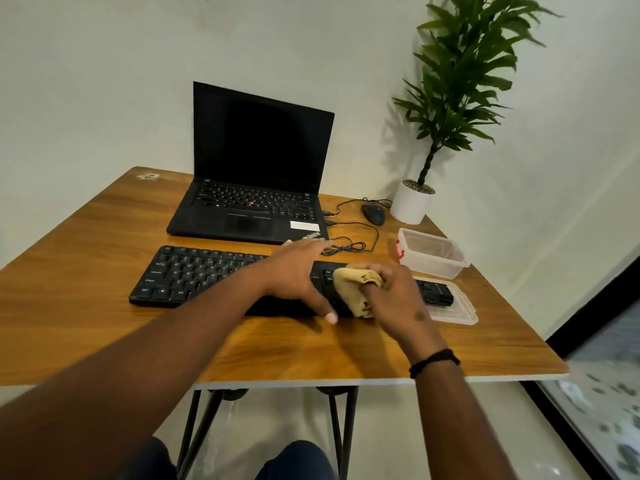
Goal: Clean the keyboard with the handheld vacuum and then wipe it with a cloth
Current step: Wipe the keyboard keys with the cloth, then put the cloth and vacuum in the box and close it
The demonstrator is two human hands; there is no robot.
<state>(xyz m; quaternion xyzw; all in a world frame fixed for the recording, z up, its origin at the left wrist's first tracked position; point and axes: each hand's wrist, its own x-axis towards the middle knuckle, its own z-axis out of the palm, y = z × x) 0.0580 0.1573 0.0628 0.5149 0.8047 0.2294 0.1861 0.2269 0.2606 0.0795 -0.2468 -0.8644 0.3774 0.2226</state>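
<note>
Wiping stage. The left hand (294, 271) lies flat across the keyboard (194, 275) on the desk (86, 237), fingers released; the right hand (398, 296) grasps the cloth (349, 285) over the right-hand keys. Steady bracing and light, overlapping strokes would likely serve best.

Wooden table (104, 327), keyboard (194, 275), laptop (249, 209), mouse (373, 213), potted plant (412, 202) (white pot), plastic tub (433, 252), lid (460, 315)

The laptop (249, 202) palm rest reads "ThinkPad"; keyboard (194, 275) keys read "Ctrl", "Alt".
</note>
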